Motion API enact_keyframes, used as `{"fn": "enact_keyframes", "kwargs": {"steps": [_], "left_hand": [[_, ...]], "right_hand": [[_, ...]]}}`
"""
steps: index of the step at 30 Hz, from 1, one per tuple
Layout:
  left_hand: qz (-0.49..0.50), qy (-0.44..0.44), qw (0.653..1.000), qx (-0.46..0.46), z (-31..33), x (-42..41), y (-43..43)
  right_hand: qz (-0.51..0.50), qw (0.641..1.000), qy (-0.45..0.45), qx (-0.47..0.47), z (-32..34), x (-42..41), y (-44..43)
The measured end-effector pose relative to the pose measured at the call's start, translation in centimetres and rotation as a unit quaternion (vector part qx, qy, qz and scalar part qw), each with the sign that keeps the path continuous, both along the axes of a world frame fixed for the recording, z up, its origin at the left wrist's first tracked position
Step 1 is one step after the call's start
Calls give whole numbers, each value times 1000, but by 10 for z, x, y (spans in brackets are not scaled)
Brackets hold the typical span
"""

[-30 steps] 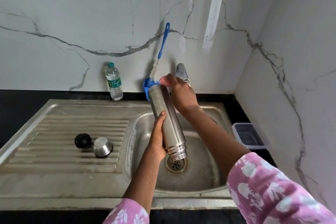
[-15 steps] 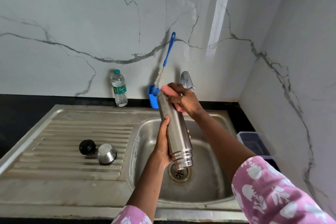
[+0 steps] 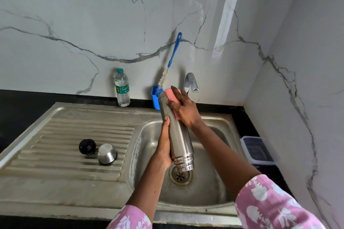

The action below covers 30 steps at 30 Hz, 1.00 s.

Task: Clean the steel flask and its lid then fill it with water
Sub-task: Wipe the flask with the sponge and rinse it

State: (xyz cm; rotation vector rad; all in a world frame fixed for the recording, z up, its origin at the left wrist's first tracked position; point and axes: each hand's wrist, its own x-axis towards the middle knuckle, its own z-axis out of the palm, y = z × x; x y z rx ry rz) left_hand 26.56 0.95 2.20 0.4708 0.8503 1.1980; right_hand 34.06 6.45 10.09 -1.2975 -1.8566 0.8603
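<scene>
**Flask held upside down over the sink, sponge on its base end**

The left hand [image 3: 164, 147] grips the steel flask [image 3: 179, 135] around its lower half, fingers curled behind the body and thumb along the near side. The flask is tilted, its ringed mouth end pointing down just above the drain [image 3: 180, 175] of the sink [image 3: 204, 198]. The right hand [image 3: 184, 110] wraps the upper end of the flask and presses a pink sponge [image 3: 172, 93] against it, fingers curled over both.

On the ribbed drainboard [image 3: 65, 154] to the left lie 2 parts of the lid, near each other: a black stopper [image 3: 87, 146] and a steel cap [image 3: 107, 153].

Against the marble wall stand a plastic water bottle [image 3: 122, 88] and a blue cup [image 3: 154, 99] holding a bottle brush [image 3: 174, 51]. The tap [image 3: 190, 83] rises behind the right hand. A lidded plastic box [image 3: 257, 150] sits on the black counter right of the sink.
</scene>
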Motion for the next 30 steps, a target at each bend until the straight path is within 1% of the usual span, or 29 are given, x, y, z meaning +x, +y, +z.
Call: {"fn": "enact_keyframes", "kwargs": {"steps": [3,5,9,13,18,20,26,30], "left_hand": [[16,-23,1000,-7,2,3,-3],[16,-35,999,-6,-1,-1,-3],[14,-87,996,0,-3,-9,2],[28,-93,995,14,-11,-10,7],[73,-107,991,24,-13,-11,11],[96,-122,988,17,-15,-16,12],[163,-100,981,-31,-24,-29,15],[204,-75,976,-17,-20,-33,16]], "right_hand": [[6,1000,-22,-7,-9,4,-9],[11,1000,-17,-16,-14,4,-18],[27,999,-10,-32,-25,5,-34],[37,998,-36,-44,-32,7,-43],[69,992,-94,-53,-35,12,-52],[82,990,-103,-56,-42,13,-60],[118,988,-63,-77,-62,27,-76],[122,982,-27,-142,-59,50,-78]]}}
